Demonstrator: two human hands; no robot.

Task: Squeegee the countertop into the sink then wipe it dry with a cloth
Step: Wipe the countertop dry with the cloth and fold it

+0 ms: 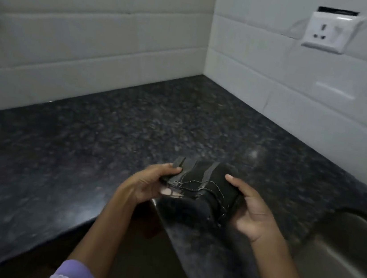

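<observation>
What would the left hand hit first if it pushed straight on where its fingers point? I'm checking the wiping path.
Probably the cloth it already grips, then the right hand opposite.

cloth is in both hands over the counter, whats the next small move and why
Probably lower the cloth flat onto the countertop and start wiping toward the sink. The left hand and right hand hold it folded, apparently just above the counter's front edge and not yet pressed on the surface. No squeegee is in view, which suggests the drying step is next.
</observation>
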